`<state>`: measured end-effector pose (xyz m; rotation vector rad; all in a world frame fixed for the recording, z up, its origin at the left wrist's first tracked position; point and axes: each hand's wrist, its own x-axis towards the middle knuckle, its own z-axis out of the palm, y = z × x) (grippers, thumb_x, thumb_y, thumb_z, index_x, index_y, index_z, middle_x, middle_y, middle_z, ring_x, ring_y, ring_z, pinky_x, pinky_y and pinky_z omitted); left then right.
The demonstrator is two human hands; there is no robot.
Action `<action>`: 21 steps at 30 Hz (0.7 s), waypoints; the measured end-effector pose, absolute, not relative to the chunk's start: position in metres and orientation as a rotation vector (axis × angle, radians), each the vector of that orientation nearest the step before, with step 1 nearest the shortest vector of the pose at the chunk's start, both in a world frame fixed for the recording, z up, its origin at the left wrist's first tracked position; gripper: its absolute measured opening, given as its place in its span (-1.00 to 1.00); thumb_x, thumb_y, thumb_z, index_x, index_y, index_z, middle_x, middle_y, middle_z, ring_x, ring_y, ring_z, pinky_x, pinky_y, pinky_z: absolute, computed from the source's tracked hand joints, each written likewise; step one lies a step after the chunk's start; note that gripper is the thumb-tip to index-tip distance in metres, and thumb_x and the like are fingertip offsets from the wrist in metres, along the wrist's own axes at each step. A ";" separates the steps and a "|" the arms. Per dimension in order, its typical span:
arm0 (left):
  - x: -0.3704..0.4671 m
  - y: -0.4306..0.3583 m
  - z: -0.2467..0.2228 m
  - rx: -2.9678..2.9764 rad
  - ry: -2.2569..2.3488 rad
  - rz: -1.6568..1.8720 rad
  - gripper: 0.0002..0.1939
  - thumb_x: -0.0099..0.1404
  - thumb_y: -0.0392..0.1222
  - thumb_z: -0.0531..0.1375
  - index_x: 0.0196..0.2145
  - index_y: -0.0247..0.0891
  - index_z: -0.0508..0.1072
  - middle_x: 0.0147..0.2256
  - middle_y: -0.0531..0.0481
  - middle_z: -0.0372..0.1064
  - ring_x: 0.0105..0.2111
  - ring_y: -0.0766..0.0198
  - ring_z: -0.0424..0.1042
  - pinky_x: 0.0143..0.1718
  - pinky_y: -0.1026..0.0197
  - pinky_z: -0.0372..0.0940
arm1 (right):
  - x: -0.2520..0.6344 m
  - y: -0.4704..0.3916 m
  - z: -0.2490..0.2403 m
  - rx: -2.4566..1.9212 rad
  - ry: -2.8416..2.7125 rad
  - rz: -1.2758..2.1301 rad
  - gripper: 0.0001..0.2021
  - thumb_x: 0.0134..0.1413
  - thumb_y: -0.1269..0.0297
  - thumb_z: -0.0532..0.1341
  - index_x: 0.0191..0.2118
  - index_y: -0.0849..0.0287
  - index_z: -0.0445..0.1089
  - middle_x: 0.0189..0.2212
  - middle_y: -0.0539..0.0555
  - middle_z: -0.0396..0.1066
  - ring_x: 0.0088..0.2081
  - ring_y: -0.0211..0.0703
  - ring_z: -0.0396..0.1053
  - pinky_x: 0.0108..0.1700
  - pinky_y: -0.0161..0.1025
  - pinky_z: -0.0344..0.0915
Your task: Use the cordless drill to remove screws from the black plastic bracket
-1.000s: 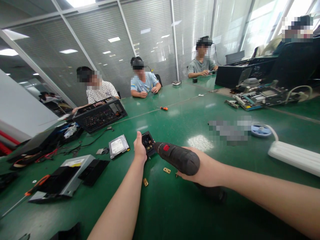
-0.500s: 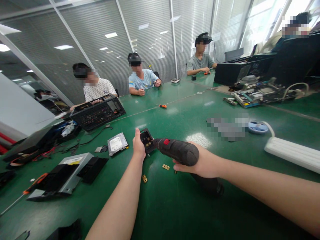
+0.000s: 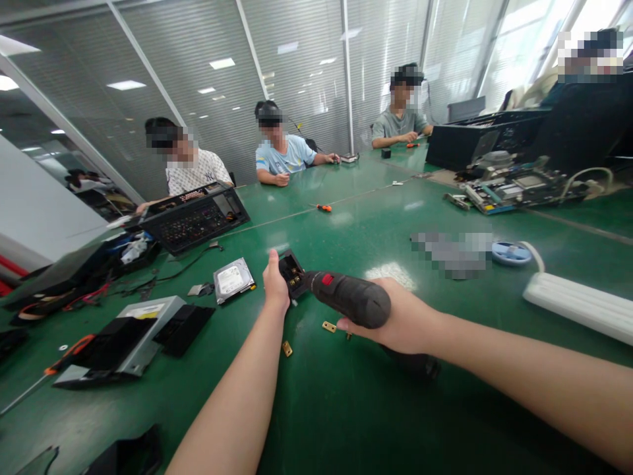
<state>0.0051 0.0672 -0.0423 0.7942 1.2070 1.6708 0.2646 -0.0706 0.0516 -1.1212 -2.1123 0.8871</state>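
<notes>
My left hand (image 3: pixel 277 284) is closed around a small black box (image 3: pixel 295 285) with brass-coloured metal pieces inside, its open face tilted toward the right. In my right hand (image 3: pixel 403 316) is a black cordless drill (image 3: pixel 349 297) with a red mark on top. The drill's tip points left and meets the box's right side; whether it touches a screw I cannot tell. Beneath the drill lies a brass plate with two holes (image 3: pixel 329 326), and a second brass plate (image 3: pixel 287 348) rests by my left forearm. A tiny brass piece (image 3: pixel 349 336) shows below my right fingers.
Left of the box lies a hard drive (image 3: pixel 232 280). A grey metal drive case (image 3: pixel 148 336) and an orange-handled screwdriver (image 3: pixel 69 356) are further left. A black computer case (image 3: pixel 195 214) stands beyond. A white power strip (image 3: pixel 583 303) lies right. Several people sit around the green table (image 3: pixel 366 198).
My hands keep their holds, and the drill stays at the box with barely any shift. Across the table, the person in light blue has stretched an arm toward a small object on the right.
</notes>
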 end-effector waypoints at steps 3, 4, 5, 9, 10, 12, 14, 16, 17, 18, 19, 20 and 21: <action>0.008 0.065 -0.038 0.828 1.237 1.661 -0.29 0.16 0.55 0.30 -0.28 -0.25 0.49 -0.45 -0.09 0.52 -0.47 0.06 0.58 -0.38 0.07 0.49 | 0.261 -0.083 0.053 -1.188 -2.242 0.872 -0.78 0.05 0.22 0.45 -0.17 0.12 0.57 -0.35 0.09 0.63 -0.40 -0.05 0.50 -0.36 -0.22 0.21; 0.009 0.064 -0.037 0.836 1.236 1.659 -0.30 0.17 0.54 0.29 -0.29 -0.25 0.48 -0.46 -0.09 0.52 -0.48 0.06 0.58 -0.39 0.07 0.49 | 0.260 -0.086 0.053 -1.200 -2.274 0.856 -0.71 0.01 0.28 0.44 -0.10 0.11 0.57 -0.30 0.11 0.65 -0.37 -0.02 0.52 -0.35 -0.22 0.21; 0.009 0.063 -0.036 0.841 1.235 1.657 -0.30 0.18 0.54 0.28 -0.30 -0.24 0.48 -0.47 -0.09 0.51 -0.48 0.06 0.58 -0.40 0.07 0.49 | 0.259 -0.089 0.052 -1.206 -2.292 0.839 -0.64 -0.02 0.32 0.44 -0.04 0.10 0.56 -0.26 0.12 0.67 -0.36 0.00 0.54 -0.34 -0.21 0.20; 0.011 0.062 -0.034 0.838 1.236 1.639 -0.31 0.21 0.54 0.26 -0.33 -0.24 0.47 -0.48 -0.12 0.51 -0.47 0.01 0.59 -0.44 0.08 0.48 | 0.259 -0.092 0.049 -1.166 -2.278 0.871 -0.49 -0.03 0.38 0.42 0.11 0.05 0.52 -0.18 0.13 0.68 -0.27 0.05 0.59 -0.28 -0.20 0.28; 0.011 0.062 -0.035 0.834 1.231 1.641 -0.32 0.21 0.53 0.27 -0.32 -0.25 0.48 -0.48 -0.13 0.51 -0.46 0.01 0.60 -0.45 0.08 0.48 | 0.259 -0.090 0.049 -1.133 -2.275 0.904 -0.48 -0.01 0.38 0.42 0.13 0.04 0.51 -0.17 0.12 0.68 -0.24 0.07 0.60 -0.25 -0.19 0.31; 0.011 0.062 -0.035 0.823 1.217 1.654 -0.33 0.20 0.51 0.29 -0.30 -0.25 0.48 -0.47 -0.11 0.50 -0.45 0.00 0.60 -0.44 0.08 0.48 | 0.261 -0.086 0.051 -1.050 -2.269 0.971 -0.48 0.03 0.36 0.44 0.15 0.06 0.50 -0.15 0.13 0.68 -0.18 0.08 0.61 -0.19 -0.18 0.37; 0.011 0.063 -0.036 0.819 1.207 1.664 -0.33 0.19 0.49 0.31 -0.28 -0.26 0.49 -0.46 -0.11 0.51 -0.45 0.01 0.60 -0.43 0.07 0.49 | 0.263 -0.081 0.054 -0.964 -2.260 1.045 -0.52 0.07 0.30 0.46 0.14 0.08 0.49 -0.12 0.13 0.66 -0.16 0.07 0.59 -0.15 -0.16 0.41; 0.011 0.064 -0.037 0.819 1.204 1.668 -0.34 0.19 0.49 0.31 -0.27 -0.26 0.50 -0.45 -0.12 0.52 -0.46 0.03 0.59 -0.42 0.07 0.49 | 0.264 -0.076 0.055 -0.918 -2.204 1.117 -0.60 0.10 0.20 0.48 0.05 0.11 0.51 -0.15 0.11 0.64 -0.18 0.03 0.57 -0.14 -0.16 0.44; 0.010 0.064 -0.037 0.816 1.206 1.671 -0.34 0.19 0.48 0.32 -0.27 -0.26 0.50 -0.44 -0.11 0.52 -0.46 0.03 0.59 -0.41 0.07 0.49 | 0.264 -0.073 0.055 -0.909 -2.153 1.147 -0.63 0.12 0.15 0.48 0.01 0.12 0.52 -0.18 0.10 0.62 -0.20 0.01 0.55 -0.15 -0.16 0.46; 0.010 0.065 -0.038 0.808 1.215 1.677 -0.34 0.18 0.48 0.32 -0.27 -0.25 0.49 -0.44 -0.10 0.51 -0.46 0.05 0.59 -0.40 0.07 0.49 | 0.264 -0.071 0.054 -0.899 -2.085 1.181 -0.64 0.15 0.10 0.47 -0.01 0.12 0.54 -0.23 0.08 0.61 -0.23 -0.01 0.54 -0.16 -0.16 0.47; 0.009 0.065 -0.038 0.795 1.226 1.686 -0.35 0.16 0.48 0.33 -0.27 -0.24 0.49 -0.44 -0.08 0.51 -0.45 0.06 0.58 -0.39 0.08 0.49 | 0.264 -0.069 0.052 -0.892 -1.997 1.231 -0.63 0.18 0.06 0.45 0.02 0.12 0.54 -0.28 0.07 0.58 -0.26 -0.04 0.53 -0.19 -0.16 0.48; 0.009 0.066 -0.038 0.777 1.233 1.696 -0.34 0.15 0.49 0.34 -0.27 -0.23 0.48 -0.44 -0.06 0.50 -0.45 0.08 0.58 -0.38 0.08 0.50 | 0.264 -0.067 0.049 -0.887 -1.902 1.300 -0.58 0.20 0.04 0.43 0.09 0.13 0.54 -0.33 0.04 0.55 -0.31 -0.06 0.53 -0.23 -0.16 0.49; 0.008 0.067 -0.038 0.758 1.237 1.704 -0.33 0.13 0.50 0.34 -0.27 -0.23 0.48 -0.43 -0.04 0.50 -0.45 0.10 0.57 -0.36 0.09 0.50 | 0.264 -0.065 0.047 -0.885 -1.809 1.382 -0.51 0.22 0.04 0.42 0.18 0.15 0.50 -0.37 0.02 0.52 -0.36 -0.09 0.52 -0.27 -0.17 0.50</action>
